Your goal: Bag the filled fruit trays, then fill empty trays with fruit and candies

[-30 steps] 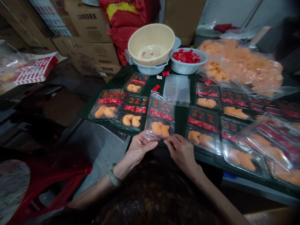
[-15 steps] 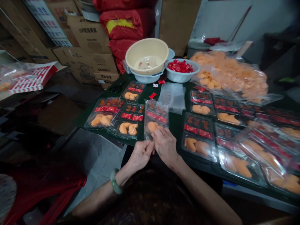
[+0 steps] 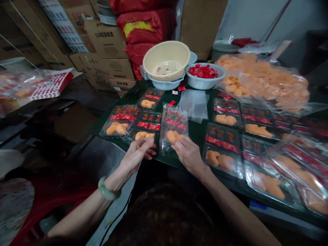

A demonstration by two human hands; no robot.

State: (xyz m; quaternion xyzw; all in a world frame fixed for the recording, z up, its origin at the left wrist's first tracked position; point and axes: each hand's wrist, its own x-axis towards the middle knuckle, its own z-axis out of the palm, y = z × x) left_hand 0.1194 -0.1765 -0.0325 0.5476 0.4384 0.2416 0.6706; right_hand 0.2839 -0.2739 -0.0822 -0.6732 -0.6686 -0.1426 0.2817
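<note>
A clear plastic bag lies near the table's front edge. Inside it is a compartment tray with brown pieces, red sachets and pale orange curled pieces. My right hand pinches the bag's lower right side. My left hand, a green bangle on its wrist, hangs over the front of a neighbouring filled tray. Its fingers are stretched out with nothing visible in them; whether they touch that tray I cannot tell. Another bagged tray sits farther left.
Several filled trays cover the right side, some stacked. Behind are flat clear bags, a bowl of red sachets, a cream basin and a large bag of orange pieces. Scissors lie at the back left.
My left hand has let go of the bag's bottom end and moved left, its fingers opening out. My right hand stays at the bag. The whole view has shifted slightly right.
</note>
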